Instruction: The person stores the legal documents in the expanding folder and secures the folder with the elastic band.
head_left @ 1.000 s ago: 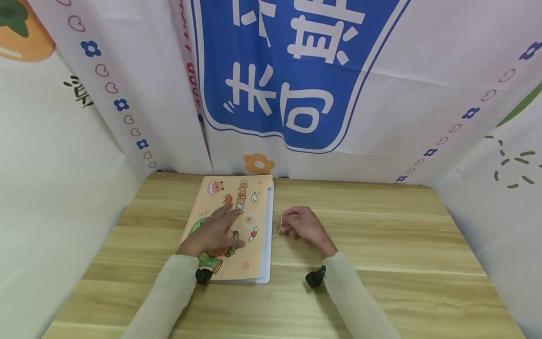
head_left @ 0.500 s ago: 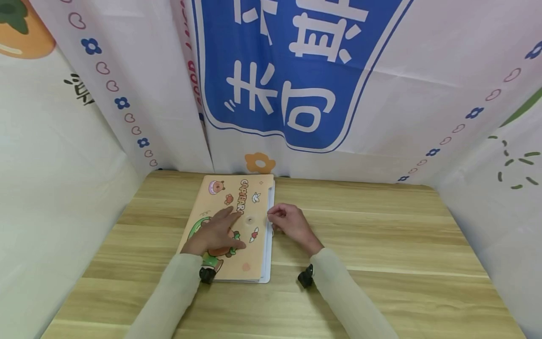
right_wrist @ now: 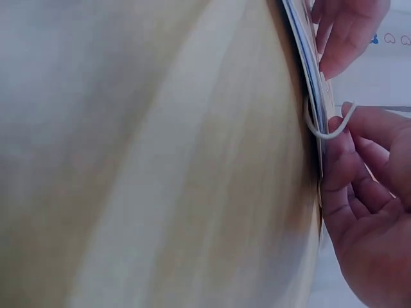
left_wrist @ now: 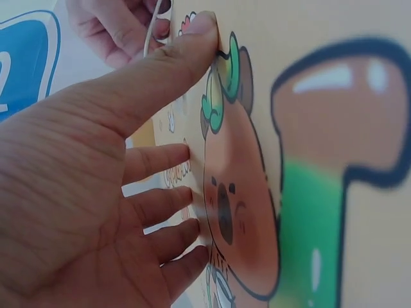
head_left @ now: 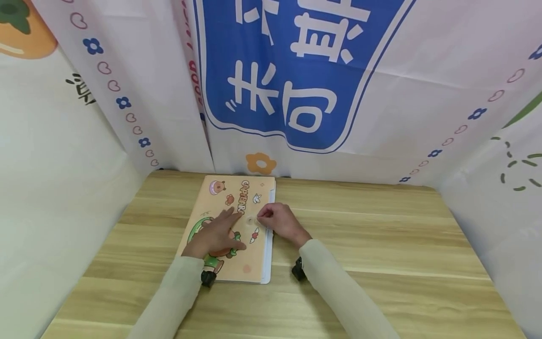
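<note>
A peach-coloured folder with capybara cartoons lies on the wooden table, white sheets showing along its right edge. My left hand rests on its cover with the fingers spread, thumb and fingertips on the drawn capybara. Between thumb and index finger, my right hand pinches a thin white cord. That cord bends round the folder's right edge and up over the cover. Close to the right fingertips sits a small round clear button on the cover. The cord's far end is hidden behind the folder.
Wooden tabletop extends on both sides of the folder. A printed white cloth with a blue sign hangs behind the table, and more cloth closes in the sides. The folder's top edge lies near the back cloth.
My right hand has moved left from beside the folder to over its right edge, drawing the cord with it toward the button. The left hand stays in place on the cover.
</note>
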### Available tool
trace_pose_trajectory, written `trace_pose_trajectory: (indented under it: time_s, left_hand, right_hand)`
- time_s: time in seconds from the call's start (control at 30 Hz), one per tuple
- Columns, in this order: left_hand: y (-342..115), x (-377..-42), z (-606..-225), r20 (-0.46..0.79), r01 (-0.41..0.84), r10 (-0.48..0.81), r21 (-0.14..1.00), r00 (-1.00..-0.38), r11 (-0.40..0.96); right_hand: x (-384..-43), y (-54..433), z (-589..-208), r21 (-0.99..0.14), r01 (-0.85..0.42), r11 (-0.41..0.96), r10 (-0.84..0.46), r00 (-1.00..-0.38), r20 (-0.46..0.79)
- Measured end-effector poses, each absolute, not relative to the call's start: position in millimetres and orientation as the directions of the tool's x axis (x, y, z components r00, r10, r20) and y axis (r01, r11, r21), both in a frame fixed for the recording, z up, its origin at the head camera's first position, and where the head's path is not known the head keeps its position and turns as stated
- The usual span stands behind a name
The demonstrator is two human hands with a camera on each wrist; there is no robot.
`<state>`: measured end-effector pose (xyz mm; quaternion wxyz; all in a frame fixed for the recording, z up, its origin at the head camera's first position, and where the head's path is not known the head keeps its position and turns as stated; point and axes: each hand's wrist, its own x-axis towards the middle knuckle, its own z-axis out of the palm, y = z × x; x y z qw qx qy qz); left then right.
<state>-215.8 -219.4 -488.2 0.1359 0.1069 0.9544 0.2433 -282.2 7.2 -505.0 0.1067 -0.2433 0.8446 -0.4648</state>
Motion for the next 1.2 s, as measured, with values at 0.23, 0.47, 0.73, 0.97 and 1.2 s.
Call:
trace_pose_trajectory:
  time_s: [0.23,0.47,0.73,0.97,1.2]
  left_hand:
    - [-215,-221,-488,-0.204,0.129,0.259,0.493,-0.944,0.86]
    - [-215,-220,-490,-0.194,0.13,0.254,0.491,-0.947,0.861]
    - [-213,-219,-492,-0.178,0.122,0.241,0.503,-0.954,0.856]
    - [-214,-219,-493,-0.188,0.106,0.227,0.5,-0.956,0.86]
    - [-219,-219,-491,-0.175,0.124,0.238,0.491,-0.955,0.862]
  right_hand:
    - [-287,6,-504,-0.808,-0.354,0.471,-0.516,-0.853,0.074]
    - [-288,0,-508,-0.744,-0.423,0.517,-0.542,-0.835,0.098]
    - [-287,-7,-505,-0.665,-0.455,0.593,-0.559,-0.826,0.066]
    - [-287,-17,-501,-0.588,-0.496,0.639,-0.581,-0.812,0.054]
    - [-286,-27,-494,-0.504,-0.533,0.68,-0.593,-0.804,0.049]
